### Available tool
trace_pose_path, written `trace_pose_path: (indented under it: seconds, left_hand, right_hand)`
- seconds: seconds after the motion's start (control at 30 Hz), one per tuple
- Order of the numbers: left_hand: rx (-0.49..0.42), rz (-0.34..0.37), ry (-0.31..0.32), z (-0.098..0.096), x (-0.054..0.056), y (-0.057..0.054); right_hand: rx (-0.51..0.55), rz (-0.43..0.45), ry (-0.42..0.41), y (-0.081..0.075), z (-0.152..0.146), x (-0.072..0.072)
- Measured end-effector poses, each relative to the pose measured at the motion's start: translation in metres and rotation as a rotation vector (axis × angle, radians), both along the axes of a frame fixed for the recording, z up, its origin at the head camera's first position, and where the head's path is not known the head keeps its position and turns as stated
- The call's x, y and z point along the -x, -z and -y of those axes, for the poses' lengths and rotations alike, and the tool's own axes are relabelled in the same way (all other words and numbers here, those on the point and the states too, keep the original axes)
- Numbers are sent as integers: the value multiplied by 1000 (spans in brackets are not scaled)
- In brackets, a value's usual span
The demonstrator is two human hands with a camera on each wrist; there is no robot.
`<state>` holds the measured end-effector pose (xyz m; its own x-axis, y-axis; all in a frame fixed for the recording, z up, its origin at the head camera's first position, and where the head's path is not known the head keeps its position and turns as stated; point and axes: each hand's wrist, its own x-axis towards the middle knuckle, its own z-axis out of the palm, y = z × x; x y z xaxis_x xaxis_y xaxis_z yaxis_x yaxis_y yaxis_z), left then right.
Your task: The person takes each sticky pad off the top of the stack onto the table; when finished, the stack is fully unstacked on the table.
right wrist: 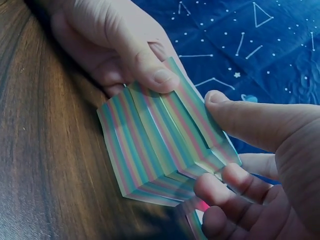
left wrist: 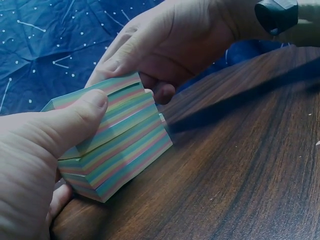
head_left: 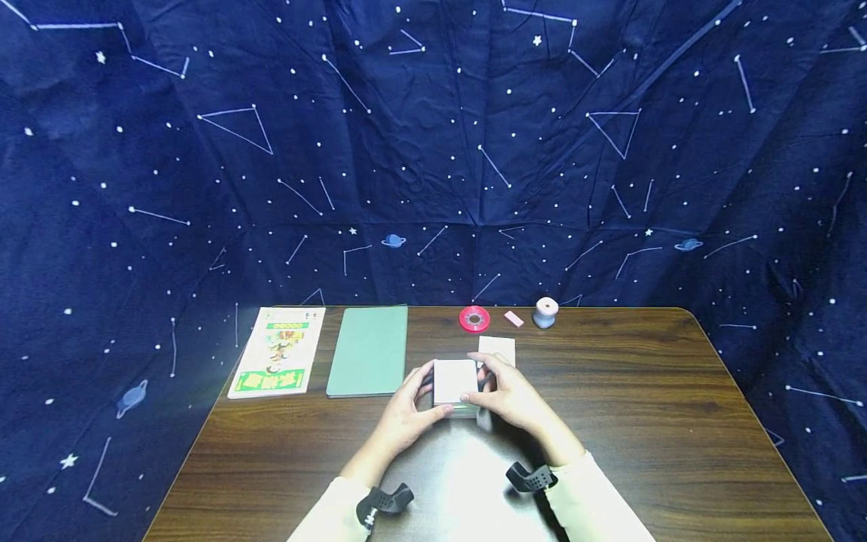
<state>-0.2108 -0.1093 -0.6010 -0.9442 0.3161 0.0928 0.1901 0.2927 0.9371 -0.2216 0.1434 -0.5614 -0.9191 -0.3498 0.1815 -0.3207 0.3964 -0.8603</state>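
Observation:
A stack of square note pads (head_left: 455,382) stands on the table with a white top face. Its sides (left wrist: 125,145) carry green, yellow and pink stripes, and its layers are slightly offset. My left hand (head_left: 403,418) grips the stack from the left, thumb across the front side. From the right, my right hand (head_left: 511,395) holds the upper part, thumb at the front corner and index finger at the back edge. In the right wrist view the right fingers (right wrist: 237,190) curl beside the stack's corner. A further white note pad (head_left: 497,345) lies behind the right hand, partly covered by it.
Left on the wooden table (head_left: 643,414) lie a colourful booklet (head_left: 279,352) and a green notebook (head_left: 369,351). Along the back edge sit a red ring-shaped spool (head_left: 474,318), a pink eraser-like block (head_left: 514,319) and a white-and-grey spool-like object (head_left: 545,312). A starry blue cloth (head_left: 433,150) hangs behind.

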Motion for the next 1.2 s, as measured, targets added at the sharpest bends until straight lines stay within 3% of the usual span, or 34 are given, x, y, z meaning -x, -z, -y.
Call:
trace_pose_path:
  seconds: [0.43, 0.73, 1.0, 1.2]
  left_hand:
    - [-16, -27, 16, 0, 3, 0]
    - [-24, -29, 11, -1, 3, 0]
    - [-15, -21, -4, -2, 1, 0]
    - [-16, -16, -2, -3, 1, -1]
  right_hand:
    - [23, 76, -26, -4, -8, 1]
    - [19, -64, -37, -12, -14, 2]
    - [121, -19, -23, -20, -19, 0]
    - [155, -76, 24, -21, -25, 1]
